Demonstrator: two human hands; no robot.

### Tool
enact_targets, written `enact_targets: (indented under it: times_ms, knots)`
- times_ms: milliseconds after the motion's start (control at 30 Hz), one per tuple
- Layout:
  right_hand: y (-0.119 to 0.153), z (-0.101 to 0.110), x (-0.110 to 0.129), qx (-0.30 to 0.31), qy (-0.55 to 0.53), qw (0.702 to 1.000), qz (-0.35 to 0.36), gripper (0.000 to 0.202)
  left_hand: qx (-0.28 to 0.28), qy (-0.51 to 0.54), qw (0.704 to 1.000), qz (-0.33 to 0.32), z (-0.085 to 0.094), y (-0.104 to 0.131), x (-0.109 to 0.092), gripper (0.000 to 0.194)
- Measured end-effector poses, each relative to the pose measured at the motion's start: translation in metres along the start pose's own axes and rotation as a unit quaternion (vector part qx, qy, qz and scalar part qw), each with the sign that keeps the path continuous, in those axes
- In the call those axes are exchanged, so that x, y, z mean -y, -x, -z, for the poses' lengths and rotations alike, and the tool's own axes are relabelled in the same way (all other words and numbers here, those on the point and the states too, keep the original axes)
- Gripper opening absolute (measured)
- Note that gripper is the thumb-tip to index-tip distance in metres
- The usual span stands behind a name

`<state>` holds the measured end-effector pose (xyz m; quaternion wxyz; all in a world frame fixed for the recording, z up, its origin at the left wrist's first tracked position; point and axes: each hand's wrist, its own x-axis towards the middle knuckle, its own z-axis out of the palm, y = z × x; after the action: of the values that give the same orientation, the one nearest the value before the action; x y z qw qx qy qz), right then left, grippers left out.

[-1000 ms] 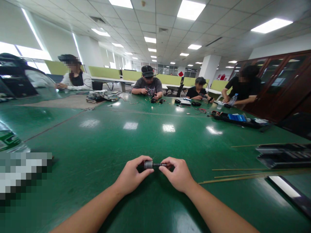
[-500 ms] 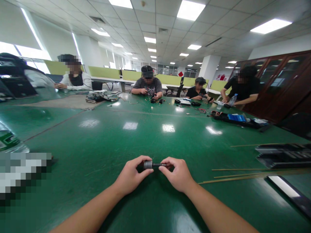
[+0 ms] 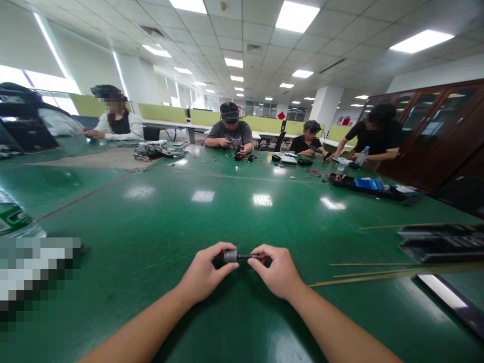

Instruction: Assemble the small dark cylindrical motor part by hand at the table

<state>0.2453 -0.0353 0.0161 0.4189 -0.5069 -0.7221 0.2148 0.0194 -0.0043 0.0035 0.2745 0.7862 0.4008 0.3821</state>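
Note:
A small metal part (image 3: 230,256), a grey cylinder with a thin dark shaft, lies sideways between my hands above the green table (image 3: 170,212). My left hand (image 3: 204,272) pinches the thick cylinder end between thumb and fingers. On the other side, my right hand (image 3: 278,271) pinches the thin shaft end the same way. Parts of both ends are hidden by the fingertips.
Thin sticks (image 3: 363,277), black metal profiles (image 3: 438,242) and a dark flat object (image 3: 449,302) lie at right. A plastic bottle (image 3: 18,217) stands at left. Across the table, several people work among tools, a blue-and-black bundle (image 3: 366,183) and an electronic assembly (image 3: 155,149).
My hands and the metal part have barely moved. At the far right, the standing person's arms have shifted left; the person at the far left has moved their hands slightly.

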Motion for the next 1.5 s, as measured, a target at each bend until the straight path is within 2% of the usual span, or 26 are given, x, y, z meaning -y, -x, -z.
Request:
enact_targets:
  times_ms: [1500]
  knots:
    - [0.0000,0.0003,-0.0014,-0.003,-0.016,1.000,0.000,0.008,-0.008,0.003,1.000,-0.004,0.0003,-0.0006,0.0031,0.027]
